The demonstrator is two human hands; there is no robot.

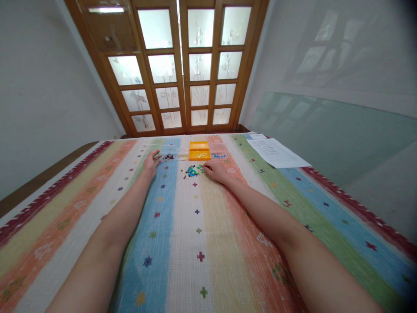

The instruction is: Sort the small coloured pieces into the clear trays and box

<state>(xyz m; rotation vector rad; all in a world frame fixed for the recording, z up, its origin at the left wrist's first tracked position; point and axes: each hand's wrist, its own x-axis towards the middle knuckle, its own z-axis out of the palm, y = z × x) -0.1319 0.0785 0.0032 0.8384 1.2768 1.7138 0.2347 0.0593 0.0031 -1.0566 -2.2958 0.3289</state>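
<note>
A small pile of mixed beads or similar tiny pieces point(193, 171), blue, green and dark, lies on the striped tablecloth. My right hand point(216, 170) rests at the pile's right edge, its fingers pinched together; whatever they hold is too small to make out. Beside a clear box of dark red pieces point(168, 157) is my left hand point(151, 163), with fingers apart and nothing visible in them. Between the hands, behind the pile, stands an open yellow box point(199, 146) with pale pieces inside. Blue pieces point(218, 155) sit in a clear box to its right.
Printed white sheets point(276, 152) lie on the right side of the table. The striped tablecloth point(189, 261) covers the tabletop. Beyond its far edge are wooden doors with glass panes point(184, 65), and a glass sheet point(325, 130) is at the right wall.
</note>
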